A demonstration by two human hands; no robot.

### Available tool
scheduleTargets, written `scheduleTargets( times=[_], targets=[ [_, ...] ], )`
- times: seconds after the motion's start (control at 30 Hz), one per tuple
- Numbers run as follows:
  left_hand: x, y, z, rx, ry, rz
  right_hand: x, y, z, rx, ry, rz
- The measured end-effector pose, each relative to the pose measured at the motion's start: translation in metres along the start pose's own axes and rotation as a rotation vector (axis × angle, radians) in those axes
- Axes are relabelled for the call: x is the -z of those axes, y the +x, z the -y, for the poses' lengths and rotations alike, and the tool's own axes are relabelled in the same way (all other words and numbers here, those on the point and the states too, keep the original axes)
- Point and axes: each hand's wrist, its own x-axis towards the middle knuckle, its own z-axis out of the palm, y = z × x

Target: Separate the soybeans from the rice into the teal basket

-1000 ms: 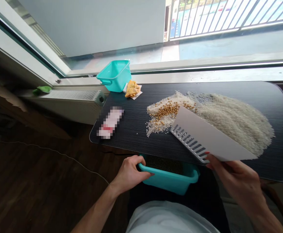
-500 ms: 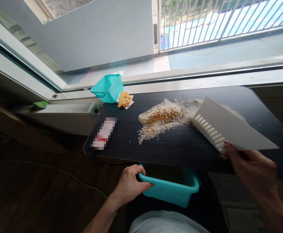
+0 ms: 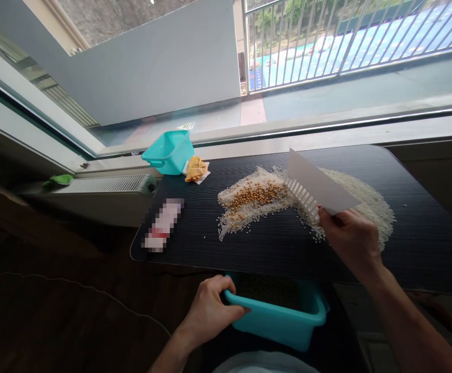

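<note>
My left hand (image 3: 212, 306) grips the left end of a turquoise tub's rim (image 3: 276, 305); the tub sits below the table's front edge with dark contents I cannot make out. In my right hand (image 3: 352, 235) is a flat white plastic sheet with a row of slots along one side, like a slotted scraper (image 3: 319, 181). It stands tilted, its slotted edge down at the rice. To its left lies a band of white rice with yellow beans (image 3: 257, 192) mixed in. A wider spread of rice (image 3: 369, 199) lies to its right, partly hidden behind the sheet and hand.
A smaller turquoise basket (image 3: 169, 153) stands at the table's back left corner, beside a crumpled yellow cloth (image 3: 197, 169) on white paper. A blurred pinkish item (image 3: 163, 225) lies at the left end of the dark table (image 3: 198, 254). Left of the table is a radiator (image 3: 105, 186).
My right hand has moved left with the slotted scraper, toward the beans, uncovering more rice on the right. My left hand still grips the tub's rim. The view has shifted slightly.
</note>
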Motion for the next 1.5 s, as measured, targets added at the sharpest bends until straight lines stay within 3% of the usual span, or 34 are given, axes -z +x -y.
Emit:
scheduleTargets(
  times=[0.2, 0.73, 1.2, 1.37, 1.5],
  targets=[
    [-0.002, 0.001, 0.001, -0.020, -0.016, -0.004, -0.010, -0.006, 0.006, 0.033, -0.048, 0.026],
    [0.000, 0.002, -0.002, 0.007, -0.044, 0.023, -0.004, -0.038, 0.007, 0.159, 0.007, 0.081],
    [0.001, 0.004, 0.001, -0.003, -0.044, 0.022, 0.018, -0.045, 0.020, 0.416, 0.195, 0.080],
    [-0.001, 0.006, 0.002, -0.015, -0.038, 0.012, 0.040, -0.044, 0.003, 0.380, 0.123, 0.095],
    [-0.003, 0.006, 0.000, -0.013, -0.040, 0.022, 0.047, -0.048, -0.010, 0.266, 0.092, 0.203]
  ],
)
